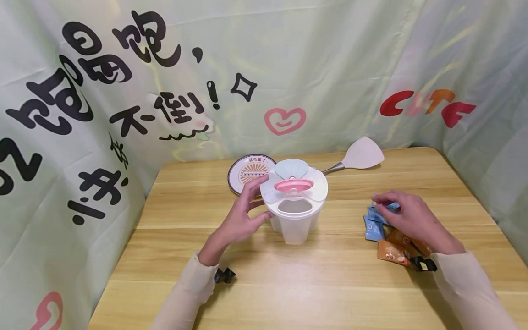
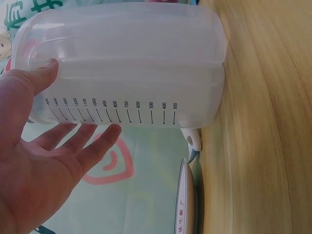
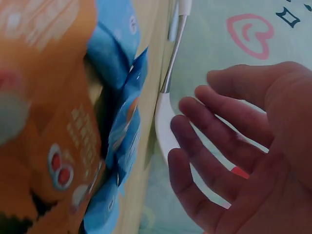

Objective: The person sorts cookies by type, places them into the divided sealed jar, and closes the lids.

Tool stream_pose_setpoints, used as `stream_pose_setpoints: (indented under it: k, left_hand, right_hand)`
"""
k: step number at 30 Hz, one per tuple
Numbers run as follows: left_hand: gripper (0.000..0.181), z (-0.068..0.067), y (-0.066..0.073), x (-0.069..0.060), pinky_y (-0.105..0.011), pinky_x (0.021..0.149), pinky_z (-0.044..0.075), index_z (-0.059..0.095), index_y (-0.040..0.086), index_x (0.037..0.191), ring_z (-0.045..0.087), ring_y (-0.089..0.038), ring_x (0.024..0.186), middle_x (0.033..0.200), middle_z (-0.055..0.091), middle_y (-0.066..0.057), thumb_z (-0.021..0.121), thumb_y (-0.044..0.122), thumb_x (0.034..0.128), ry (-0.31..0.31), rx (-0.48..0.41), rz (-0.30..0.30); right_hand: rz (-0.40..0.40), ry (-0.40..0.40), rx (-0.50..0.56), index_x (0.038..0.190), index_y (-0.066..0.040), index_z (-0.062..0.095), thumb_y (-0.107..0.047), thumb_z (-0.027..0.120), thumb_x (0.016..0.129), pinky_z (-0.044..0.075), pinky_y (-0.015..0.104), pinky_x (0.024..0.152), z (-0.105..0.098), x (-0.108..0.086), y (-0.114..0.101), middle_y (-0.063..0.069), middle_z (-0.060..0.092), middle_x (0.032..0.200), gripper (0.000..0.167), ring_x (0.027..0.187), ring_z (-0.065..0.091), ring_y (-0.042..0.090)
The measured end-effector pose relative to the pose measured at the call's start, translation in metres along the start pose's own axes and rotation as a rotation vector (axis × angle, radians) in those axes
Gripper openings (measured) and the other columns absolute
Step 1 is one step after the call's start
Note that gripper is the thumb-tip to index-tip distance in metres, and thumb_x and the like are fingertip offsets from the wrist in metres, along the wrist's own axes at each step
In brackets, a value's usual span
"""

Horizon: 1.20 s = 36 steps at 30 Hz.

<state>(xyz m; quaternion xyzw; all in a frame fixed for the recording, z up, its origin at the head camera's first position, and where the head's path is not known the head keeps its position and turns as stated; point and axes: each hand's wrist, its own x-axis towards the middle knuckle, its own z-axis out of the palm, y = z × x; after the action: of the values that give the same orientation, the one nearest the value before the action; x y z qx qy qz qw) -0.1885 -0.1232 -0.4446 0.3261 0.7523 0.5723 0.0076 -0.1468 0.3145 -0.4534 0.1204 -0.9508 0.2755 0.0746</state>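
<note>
A translucent plastic container [image 1: 296, 229] stands upright on the table, with a white lid [image 1: 270, 189], a pink piece [image 1: 294, 185] and a pale blue disc on top. Volume marks run along its wall [image 2: 141, 73] in the left wrist view. My left hand [image 1: 241, 215] is at the container's left side, thumb and extended fingers spread about its wall. Over a pile of small packets hovers my right hand [image 1: 416, 220], its fingers loosely bent. Blue packets [image 1: 374, 229] lie behind orange-brown packets [image 1: 393, 252]. In the right wrist view the fingers [image 3: 195, 141] are apart from the packets and hold nothing.
Behind the container lies a round patterned plate [image 1: 239, 175]. A spatula [image 1: 363, 153] with a white blade lies at the back right. A printed curtain [image 1: 330, 68] hangs along the table's back and sides.
</note>
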Motion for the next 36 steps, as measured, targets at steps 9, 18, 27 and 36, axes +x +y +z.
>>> stream_pose_setpoints:
  k: [9,18,27,36]
  left_hand:
    - [0.088,0.001,0.000,0.000,-0.050,0.115,0.060,0.030,0.014,0.165,0.057,-0.041,0.146,0.173,0.041,-0.013,0.077,-0.009,0.0949,-0.001,0.004,0.031]
    - [0.087,0.002,0.001,0.000,-0.051,0.115,0.059,0.028,0.014,0.166,0.058,-0.041,0.145,0.169,0.044,-0.016,0.075,-0.009,0.0961,-0.008,0.000,0.030]
    - [0.088,0.002,-0.001,-0.001,-0.050,0.114,0.060,0.028,0.015,0.166,0.059,-0.040,0.143,0.168,0.045,-0.016,0.075,-0.009,0.0961,-0.010,0.003,0.023]
    - [0.087,0.002,0.000,-0.001,-0.049,0.114,0.060,0.028,0.015,0.166,0.058,-0.039,0.144,0.168,0.045,-0.015,0.075,-0.008,0.0966,-0.011,0.000,0.020]
  right_hand:
    - [0.096,-0.158,-0.069,0.120,0.003,0.079,-0.013,0.083,0.096,0.063,0.061,0.086,-0.001,0.001,0.005,0.022,0.081,0.111,0.029,0.100,0.075,0.039]
    - [0.131,-0.185,-0.074,0.121,0.003,0.079,-0.017,0.084,0.095,0.059,0.070,0.095,0.001,-0.008,0.011,0.029,0.076,0.122,0.034,0.109,0.072,0.047]
    - [0.184,-0.213,-0.065,0.113,-0.003,0.080,-0.021,0.086,0.093,0.060,0.059,0.085,0.002,-0.007,0.013,0.021,0.077,0.112,0.027,0.093,0.068,0.031]
    - [0.134,-0.184,-0.082,0.131,0.003,0.074,-0.021,0.091,0.089,0.059,0.051,0.080,0.002,-0.006,0.016,0.021,0.075,0.112,0.051,0.093,0.067,0.032]
